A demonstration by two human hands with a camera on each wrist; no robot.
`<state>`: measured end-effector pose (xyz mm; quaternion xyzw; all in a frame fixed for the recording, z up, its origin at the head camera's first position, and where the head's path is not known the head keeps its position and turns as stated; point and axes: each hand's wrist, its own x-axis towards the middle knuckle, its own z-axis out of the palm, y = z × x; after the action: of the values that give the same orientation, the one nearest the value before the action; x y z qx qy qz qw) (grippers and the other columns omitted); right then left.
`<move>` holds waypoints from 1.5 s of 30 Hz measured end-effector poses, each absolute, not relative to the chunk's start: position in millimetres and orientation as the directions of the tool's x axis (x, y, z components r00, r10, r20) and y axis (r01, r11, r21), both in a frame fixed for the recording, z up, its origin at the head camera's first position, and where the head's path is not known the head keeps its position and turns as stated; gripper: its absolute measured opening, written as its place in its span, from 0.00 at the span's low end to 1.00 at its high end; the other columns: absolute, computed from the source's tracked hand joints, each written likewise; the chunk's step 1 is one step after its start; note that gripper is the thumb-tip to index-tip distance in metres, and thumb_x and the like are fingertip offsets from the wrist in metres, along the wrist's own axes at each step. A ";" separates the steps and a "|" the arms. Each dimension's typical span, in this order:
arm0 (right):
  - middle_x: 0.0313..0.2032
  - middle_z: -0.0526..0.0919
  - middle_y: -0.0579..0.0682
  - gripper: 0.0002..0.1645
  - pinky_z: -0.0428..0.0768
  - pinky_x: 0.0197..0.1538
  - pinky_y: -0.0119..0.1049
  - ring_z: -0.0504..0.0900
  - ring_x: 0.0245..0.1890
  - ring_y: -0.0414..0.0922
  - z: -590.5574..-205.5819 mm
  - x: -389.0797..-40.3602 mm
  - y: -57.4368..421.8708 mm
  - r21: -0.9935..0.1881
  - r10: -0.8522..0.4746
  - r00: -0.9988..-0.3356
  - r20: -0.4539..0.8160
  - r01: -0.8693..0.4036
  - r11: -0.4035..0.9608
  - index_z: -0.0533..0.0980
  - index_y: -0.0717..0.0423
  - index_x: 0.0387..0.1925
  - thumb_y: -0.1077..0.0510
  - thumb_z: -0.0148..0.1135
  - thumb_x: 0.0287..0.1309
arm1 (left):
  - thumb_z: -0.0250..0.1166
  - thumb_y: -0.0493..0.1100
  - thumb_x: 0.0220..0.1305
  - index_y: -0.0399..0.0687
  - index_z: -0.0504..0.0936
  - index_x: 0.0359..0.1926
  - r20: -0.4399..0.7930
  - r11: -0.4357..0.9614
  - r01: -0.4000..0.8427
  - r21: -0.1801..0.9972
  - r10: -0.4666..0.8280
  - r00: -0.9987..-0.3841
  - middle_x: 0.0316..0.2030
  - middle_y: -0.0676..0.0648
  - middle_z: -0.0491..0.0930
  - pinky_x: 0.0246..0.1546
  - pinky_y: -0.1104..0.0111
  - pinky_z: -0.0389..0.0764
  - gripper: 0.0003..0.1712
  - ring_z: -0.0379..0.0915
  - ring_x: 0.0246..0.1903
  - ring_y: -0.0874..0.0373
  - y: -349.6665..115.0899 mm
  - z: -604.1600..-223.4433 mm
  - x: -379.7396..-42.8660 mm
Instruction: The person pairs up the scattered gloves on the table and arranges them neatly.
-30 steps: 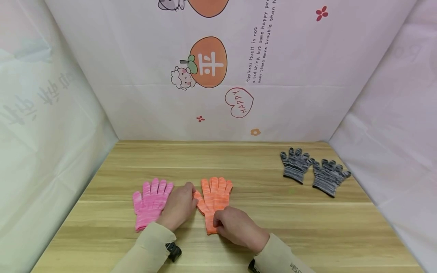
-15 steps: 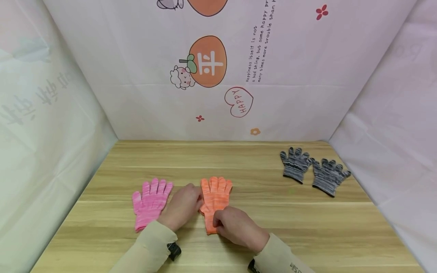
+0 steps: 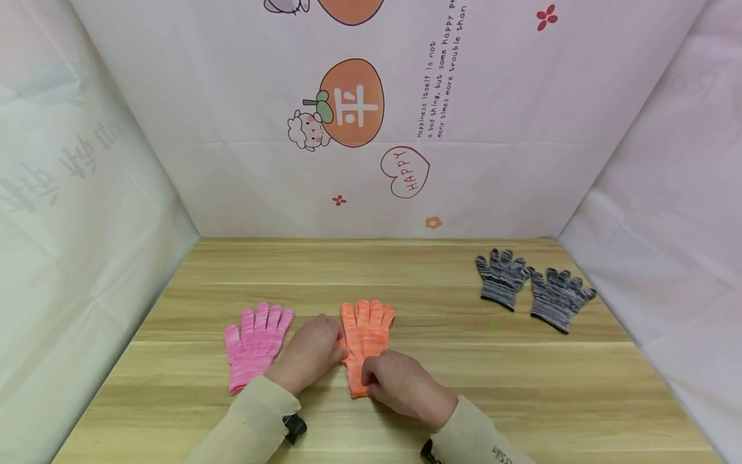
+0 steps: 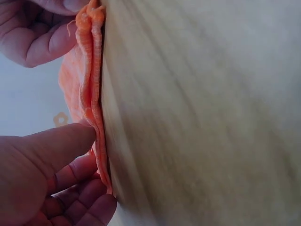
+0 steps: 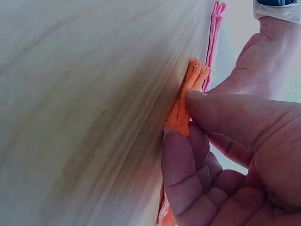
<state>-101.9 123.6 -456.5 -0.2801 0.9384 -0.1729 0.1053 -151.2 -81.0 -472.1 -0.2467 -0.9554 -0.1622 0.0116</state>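
An orange knit glove (image 3: 365,332) lies flat on the wooden table, fingers pointing away from me. My left hand (image 3: 310,351) pinches its left edge near the thumb, which is mostly hidden behind that hand. At the cuff, my right hand (image 3: 406,388) pinches the right side between thumb and curled fingers. Seen edge-on in the left wrist view, the orange glove (image 4: 89,89) has two layered edges, with the left thumb (image 4: 70,143) against them. The right wrist view has the orange cuff (image 5: 186,101) between right thumb and fingers. A pink glove (image 3: 255,345) lies left of my left hand.
Two dark grey mottled gloves (image 3: 501,280) (image 3: 559,299) lie side by side at the far right of the table (image 3: 522,374). A white printed cloth (image 3: 261,174) stands behind the table, with white cloth along both sides.
My left hand has shifted slightly right along with the orange glove's thumb, which stuck out to the left before and is now against the palm. The right hand has stayed at the cuff.
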 end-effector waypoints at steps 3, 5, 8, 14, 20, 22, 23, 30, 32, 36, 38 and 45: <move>0.29 0.81 0.38 0.06 0.78 0.37 0.31 0.75 0.29 0.33 -456.4 -102.2 124.3 -0.383 -0.561 -0.821 -0.105 -0.487 0.785 0.83 0.47 0.33 0.62 0.71 0.60 | 0.74 0.46 0.64 0.46 0.82 0.33 0.098 0.828 0.476 0.298 0.469 -0.878 0.35 0.48 0.81 0.40 0.58 0.78 0.11 0.75 0.37 0.53 -80.0 -472.8 -149.9; 0.29 0.81 0.38 0.06 0.78 0.37 0.31 0.75 0.29 0.33 -456.3 -102.2 124.8 -0.383 -0.560 -0.822 -0.106 -0.486 0.786 0.83 0.47 0.33 0.62 0.71 0.59 | 0.74 0.47 0.64 0.46 0.83 0.35 0.096 0.828 0.473 0.300 0.468 -0.879 0.38 0.46 0.82 0.42 0.57 0.79 0.12 0.77 0.39 0.52 -79.6 -473.0 -148.9; 0.29 0.81 0.38 0.06 0.78 0.37 0.32 0.76 0.30 0.33 -456.3 -102.4 125.4 -0.380 -0.561 -0.822 -0.098 -0.490 0.785 0.83 0.47 0.33 0.62 0.71 0.59 | 0.74 0.49 0.65 0.44 0.83 0.37 0.100 0.827 0.483 0.289 0.475 -0.874 0.40 0.44 0.82 0.44 0.56 0.81 0.13 0.78 0.41 0.50 -79.4 -472.3 -147.6; 0.28 0.80 0.37 0.06 0.78 0.37 0.31 0.75 0.29 0.33 -457.0 -102.4 126.0 -0.380 -0.556 -0.825 -0.099 -0.485 0.787 0.83 0.46 0.33 0.62 0.71 0.59 | 0.73 0.43 0.64 0.49 0.82 0.30 0.083 0.816 0.468 0.338 0.469 -0.879 0.30 0.51 0.78 0.33 0.62 0.75 0.08 0.71 0.30 0.57 -80.7 -468.0 -152.3; 0.28 0.80 0.37 0.06 0.77 0.36 0.31 0.74 0.28 0.33 -456.9 -102.7 126.6 -0.380 -0.556 -0.824 -0.106 -0.483 0.789 0.83 0.46 0.33 0.62 0.71 0.59 | 0.70 0.39 0.65 0.45 0.87 0.43 0.105 0.829 0.408 0.382 0.399 -0.911 0.35 0.49 0.83 0.40 0.60 0.80 0.07 0.76 0.35 0.57 -78.5 -461.6 -166.2; 0.28 0.80 0.37 0.06 0.77 0.36 0.31 0.74 0.29 0.33 -456.8 -102.8 126.7 -0.379 -0.557 -0.824 -0.106 -0.484 0.788 0.83 0.46 0.33 0.62 0.71 0.59 | 0.70 0.40 0.67 0.43 0.86 0.49 0.111 0.833 0.406 0.377 0.394 -0.912 0.41 0.46 0.85 0.46 0.57 0.83 0.12 0.80 0.41 0.54 -75.8 -459.1 -170.6; 0.28 0.80 0.37 0.06 0.77 0.36 0.31 0.74 0.29 0.33 -456.7 -102.9 126.8 -0.381 -0.556 -0.824 -0.106 -0.483 0.788 0.83 0.46 0.33 0.62 0.71 0.59 | 0.70 0.41 0.67 0.42 0.86 0.51 0.112 0.832 0.413 0.370 0.402 -0.909 0.43 0.45 0.85 0.49 0.56 0.83 0.14 0.81 0.44 0.52 -74.1 -458.4 -172.9; 0.29 0.80 0.37 0.06 0.77 0.37 0.31 0.75 0.29 0.33 -456.9 -102.9 126.1 -0.400 -0.554 -0.823 -0.125 -0.469 0.788 0.82 0.45 0.34 0.61 0.71 0.60 | 0.69 0.46 0.69 0.44 0.86 0.49 0.072 0.839 0.482 0.254 0.480 -0.874 0.49 0.46 0.85 0.58 0.54 0.80 0.13 0.81 0.51 0.48 -64.9 -459.8 -185.9; 0.29 0.80 0.37 0.06 0.78 0.37 0.31 0.75 0.30 0.32 -456.7 -102.7 125.6 -0.401 -0.555 -0.822 -0.125 -0.470 0.786 0.82 0.45 0.34 0.61 0.71 0.61 | 0.69 0.47 0.69 0.46 0.87 0.43 0.058 0.852 0.484 0.200 0.483 -0.874 0.43 0.47 0.85 0.54 0.54 0.81 0.10 0.82 0.47 0.48 -64.1 -461.8 -188.4; 0.28 0.80 0.37 0.07 0.77 0.37 0.31 0.74 0.29 0.32 -456.0 -102.2 125.2 -0.403 -0.553 -0.824 -0.123 -0.467 0.787 0.82 0.45 0.33 0.61 0.71 0.60 | 0.69 0.51 0.70 0.49 0.86 0.37 0.026 0.875 0.464 0.140 0.465 -0.885 0.36 0.50 0.84 0.49 0.55 0.82 0.11 0.82 0.41 0.49 -64.0 -464.2 -190.6; 0.28 0.80 0.37 0.07 0.77 0.37 0.31 0.74 0.29 0.32 -455.7 -102.1 125.2 -0.404 -0.551 -0.825 -0.125 -0.465 0.788 0.82 0.45 0.33 0.61 0.71 0.60 | 0.69 0.52 0.70 0.48 0.86 0.38 0.017 0.878 0.460 0.131 0.462 -0.887 0.36 0.50 0.83 0.48 0.55 0.82 0.12 0.82 0.41 0.48 -64.0 -464.8 -191.0; 0.29 0.79 0.37 0.07 0.77 0.37 0.31 0.74 0.29 0.33 -455.9 -103.3 125.1 -0.402 -0.548 -0.825 -0.140 -0.458 0.792 0.82 0.45 0.33 0.61 0.71 0.61 | 0.69 0.51 0.70 0.47 0.86 0.40 0.038 0.876 0.468 0.118 0.466 -0.884 0.38 0.49 0.84 0.49 0.56 0.82 0.12 0.81 0.42 0.49 -62.8 -466.3 -192.5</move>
<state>-103.3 125.1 -455.9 -0.2681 0.9384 -0.1786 0.1254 -192.5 -62.8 -466.3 -0.2411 -0.9685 -0.0620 0.0044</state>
